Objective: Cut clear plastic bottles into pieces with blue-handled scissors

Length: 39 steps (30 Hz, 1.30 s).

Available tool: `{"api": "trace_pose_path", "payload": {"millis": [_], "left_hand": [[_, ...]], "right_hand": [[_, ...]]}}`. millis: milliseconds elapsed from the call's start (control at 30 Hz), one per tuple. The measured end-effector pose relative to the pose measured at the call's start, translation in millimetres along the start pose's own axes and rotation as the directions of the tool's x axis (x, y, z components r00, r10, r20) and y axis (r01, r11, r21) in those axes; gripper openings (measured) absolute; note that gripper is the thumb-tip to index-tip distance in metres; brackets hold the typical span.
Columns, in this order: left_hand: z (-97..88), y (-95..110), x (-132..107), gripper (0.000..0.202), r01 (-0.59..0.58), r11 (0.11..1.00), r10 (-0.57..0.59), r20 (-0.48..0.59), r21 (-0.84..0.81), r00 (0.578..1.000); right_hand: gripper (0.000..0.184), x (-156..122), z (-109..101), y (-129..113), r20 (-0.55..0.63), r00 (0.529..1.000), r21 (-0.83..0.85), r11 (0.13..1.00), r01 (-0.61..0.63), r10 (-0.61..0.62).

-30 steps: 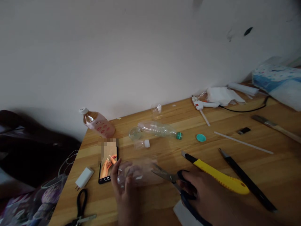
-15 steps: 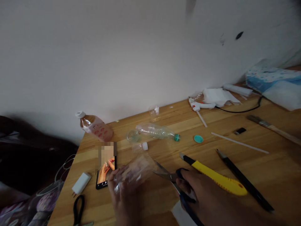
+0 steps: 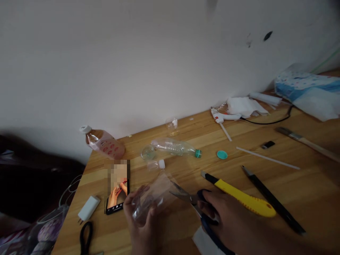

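Observation:
My left hand [image 3: 140, 216] is closed around a piece of clear plastic [image 3: 156, 191], its thumb at the near side and its fingers behind. The plastic looks like a cut piece of a bottle, and its outline is partly hard to make out. Dark-handled scissors [image 3: 195, 202] are in my right hand [image 3: 225, 216], fingers through the loops. Their blades are parted, with the tips close to the right edge of the plastic; I cannot tell if they touch it. A yellow utility knife [image 3: 244, 198] lies just beyond my right hand.
Several things lie around: a phone [image 3: 118, 193], a white charger [image 3: 89, 209], a pink-labelled bottle [image 3: 106, 143], a green-capped bottle [image 3: 175, 147], a teal lid [image 3: 222, 154], a glue gun [image 3: 225, 117], a black pen-like tool [image 3: 273, 200] and a brush [image 3: 305, 140]. A wall [image 3: 146, 71] stands behind.
The view has shifted slightly, so most things sit a little further left. My left hand and the plastic are tilted a bit differently, while the scissors stay parted beside it.

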<state>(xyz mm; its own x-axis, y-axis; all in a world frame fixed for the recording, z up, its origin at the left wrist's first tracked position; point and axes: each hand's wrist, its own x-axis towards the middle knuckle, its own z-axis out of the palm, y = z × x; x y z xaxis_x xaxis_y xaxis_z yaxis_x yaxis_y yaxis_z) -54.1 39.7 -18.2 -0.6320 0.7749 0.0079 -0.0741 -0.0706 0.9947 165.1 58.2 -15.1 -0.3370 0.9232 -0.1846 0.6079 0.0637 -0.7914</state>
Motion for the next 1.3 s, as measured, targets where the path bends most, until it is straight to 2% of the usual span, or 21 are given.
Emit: {"api": "trace_pose_path", "payload": {"millis": [200, 433, 567, 767, 1067, 1300], "left_hand": [[-5.7, -3, 3, 0.052, -0.025, 0.996, 0.021, 0.041, 0.083, 0.999], [2.1, 0, -3, 0.052, 0.031, 0.997, -0.03, -0.019, 0.072, 0.999], [4.2, 2, -4, 0.047, 0.031, 0.993, -0.025, -0.062, 0.11, 0.998], [-3.9, -4, 2, 0.05, 0.0, 0.989, -0.001, 0.008, 0.148, 1.0], [-0.6, -9, 1, 0.053, 0.006, 0.999, -0.005, -0.012, 0.053, 1.0], [-4.6, -9, 4, 0.054, -0.018, 0.991, 0.016, 0.012, 0.136, 1.0]], "right_hand": [[0.017, 0, 1, -1, 0.032, 0.999, 0.049, 0.998, -0.03, 0.028], [0.015, 2, 2, -3, 0.009, 1.0, 0.023, 1.0, -0.013, 0.013], [0.015, 4, -1, -6, 0.034, 0.998, 0.017, 0.998, -0.055, 0.054], [0.015, 3, 0, -5, 0.024, 0.998, 0.004, 0.998, -0.057, 0.057], [0.013, 6, -5, -8, 0.066, 0.995, -0.013, 0.997, -0.08, 0.08], [0.013, 6, -4, -6, 0.031, 0.998, -0.058, 0.997, -0.054, 0.056]]}}
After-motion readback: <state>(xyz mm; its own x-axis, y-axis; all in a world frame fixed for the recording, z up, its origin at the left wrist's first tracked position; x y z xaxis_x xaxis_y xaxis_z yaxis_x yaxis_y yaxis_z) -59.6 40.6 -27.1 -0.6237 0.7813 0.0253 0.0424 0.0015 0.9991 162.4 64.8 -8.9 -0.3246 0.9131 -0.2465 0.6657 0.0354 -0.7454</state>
